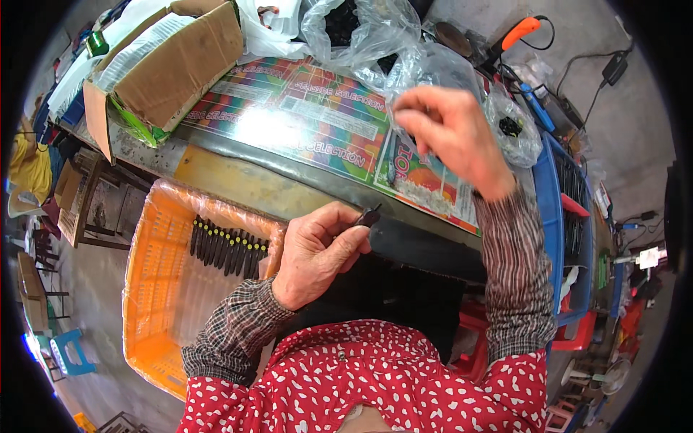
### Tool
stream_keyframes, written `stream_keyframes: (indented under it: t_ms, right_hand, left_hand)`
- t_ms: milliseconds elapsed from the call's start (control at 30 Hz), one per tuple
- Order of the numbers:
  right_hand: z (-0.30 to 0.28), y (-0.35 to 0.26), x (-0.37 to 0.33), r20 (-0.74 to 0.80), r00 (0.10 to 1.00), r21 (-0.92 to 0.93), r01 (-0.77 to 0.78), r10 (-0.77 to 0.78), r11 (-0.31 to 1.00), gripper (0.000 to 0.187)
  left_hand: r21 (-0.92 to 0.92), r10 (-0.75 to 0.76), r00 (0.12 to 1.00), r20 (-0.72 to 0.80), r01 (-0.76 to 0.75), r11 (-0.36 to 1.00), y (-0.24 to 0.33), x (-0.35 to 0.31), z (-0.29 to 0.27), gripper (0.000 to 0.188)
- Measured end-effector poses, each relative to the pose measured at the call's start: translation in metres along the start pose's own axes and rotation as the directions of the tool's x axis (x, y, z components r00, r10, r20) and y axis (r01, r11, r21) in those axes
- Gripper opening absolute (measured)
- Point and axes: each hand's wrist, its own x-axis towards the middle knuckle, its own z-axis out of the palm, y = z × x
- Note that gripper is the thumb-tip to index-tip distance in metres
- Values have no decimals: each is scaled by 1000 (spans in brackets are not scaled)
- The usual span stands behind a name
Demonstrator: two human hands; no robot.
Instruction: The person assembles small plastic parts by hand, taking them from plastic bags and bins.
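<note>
A person in a red, white-flecked garment and checked sleeves pinches a small black piece point(369, 215) at a crowded work table point(289, 169), seen from above. The left hand point(317, 249) is clamped on it: thumb and forefinger close over one end, and the dark, narrow tip juts out past the thumb toward the right, clear of the palm. Thumb and fingertips hide the rest. Piece and grip are at the middle of the table's near edge.

The right hand point(451, 133) is raised above the right part of the table, well apart from the piece, its fingers curled and slightly blurred; whether they meet or hold anything, I cannot tell. Beneath it, small pale bits point(426, 196) lie scattered on a brightly printed sheet point(289, 123), toward the table's near right corner.

By the left part of the near edge sits an orange basket point(148, 289), where black parts with yellow dots point(227, 249) line up side by side against the wall nearest the table. An open cardboard box point(173, 65) occupies the table's left end, clear plastic bags point(375, 36) crowd the far edge, and a blue crate point(552, 216) stands along the right edge.
</note>
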Motion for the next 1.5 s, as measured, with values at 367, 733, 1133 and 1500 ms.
stream_keyframes:
  t_ms: [367,733,1133,1500]
  right_hand:
    - [43,95,191,-227,912,-530,179,-342,829,20]
    - [79,136,240,-286,933,-547,27,-217,837,18]
    - [36,100,188,-406,908,-68,87,-107,994,15]
    - [27,27,29,-167,978,306,-70,126,950,17]
  left_hand:
    - [27,-7,1000,-24,7,1000,9,11,-20,11]
    - [182,42,999,-30,-36,983,10,12,-27,10]
    - [142,87,996,-33,-82,987,6,9,-23,11]
    - [-108,19,998,-56,-25,994,0,2,-21,11]
